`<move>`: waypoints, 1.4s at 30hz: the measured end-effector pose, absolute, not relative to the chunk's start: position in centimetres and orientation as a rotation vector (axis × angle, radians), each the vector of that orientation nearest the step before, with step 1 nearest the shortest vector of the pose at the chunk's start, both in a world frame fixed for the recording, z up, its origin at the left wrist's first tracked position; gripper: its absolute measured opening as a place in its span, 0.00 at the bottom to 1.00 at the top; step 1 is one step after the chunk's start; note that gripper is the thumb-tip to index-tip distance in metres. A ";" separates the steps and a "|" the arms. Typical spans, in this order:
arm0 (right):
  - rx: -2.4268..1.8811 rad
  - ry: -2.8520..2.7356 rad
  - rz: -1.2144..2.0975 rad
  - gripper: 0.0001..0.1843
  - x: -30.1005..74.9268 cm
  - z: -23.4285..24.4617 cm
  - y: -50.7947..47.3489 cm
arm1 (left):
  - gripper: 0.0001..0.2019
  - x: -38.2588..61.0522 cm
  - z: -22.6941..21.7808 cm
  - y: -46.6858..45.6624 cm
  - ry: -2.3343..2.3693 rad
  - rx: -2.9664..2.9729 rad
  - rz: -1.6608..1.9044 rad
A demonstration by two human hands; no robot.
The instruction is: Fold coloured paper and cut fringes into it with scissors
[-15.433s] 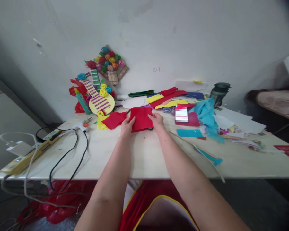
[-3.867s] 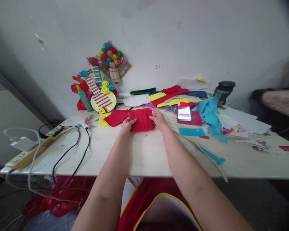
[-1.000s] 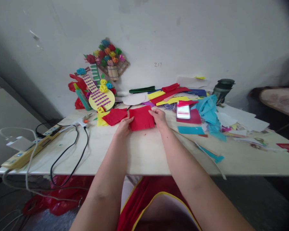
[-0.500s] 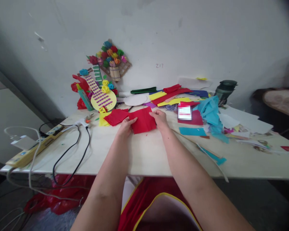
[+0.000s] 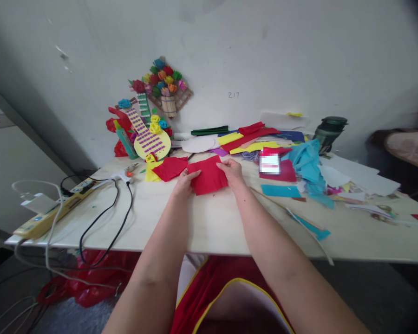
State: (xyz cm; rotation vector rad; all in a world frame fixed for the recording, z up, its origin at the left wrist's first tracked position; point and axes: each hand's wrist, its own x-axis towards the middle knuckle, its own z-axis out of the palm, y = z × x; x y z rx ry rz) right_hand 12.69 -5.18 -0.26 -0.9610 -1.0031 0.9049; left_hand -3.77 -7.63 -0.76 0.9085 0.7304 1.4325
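Note:
Between my two hands a piece of red crepe paper [image 5: 209,176] is held up flat, just above the table. My left hand [image 5: 185,182] grips its left edge, the thumb lying across the front and the fingers mostly hidden behind. At the upper right edge my right hand [image 5: 232,171] pinches the same sheet between thumb and fingers. Left of it lie more red paper pieces [image 5: 170,169], partly on top of a yellow paper piece [image 5: 153,171].
A glue gun [image 5: 123,176] with a black cord and a power strip [image 5: 55,208] occupy the left side. Paper-flower crafts [image 5: 152,144] lean at the back wall. Coloured paper piles, a teal strip [image 5: 280,190], a dark bottle [image 5: 330,132] and scissors [image 5: 383,213] lie rightward.
The whole view has shifted slightly rightward across the frame. Both hands keep the red paper in the same hold, with hardly any movement.

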 end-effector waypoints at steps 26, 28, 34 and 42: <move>-0.981 -0.960 1.002 0.12 12.4 -1.1 -4.4 | 0.18 -4.2 -1.1 -7.5 0.836 0.973 1.338; -0.962 -0.943 1.047 0.14 12.4 -1.1 -4.5 | 0.18 -4.2 -1.1 -7.4 0.840 0.987 1.350; -0.920 -0.918 1.118 0.18 12.4 -0.8 -4.7 | 0.18 -4.0 -0.9 -7.6 0.867 0.982 1.347; -0.912 -0.903 1.105 0.20 12.4 -0.8 -4.8 | 0.16 -4.0 -1.1 -7.3 0.943 0.986 1.387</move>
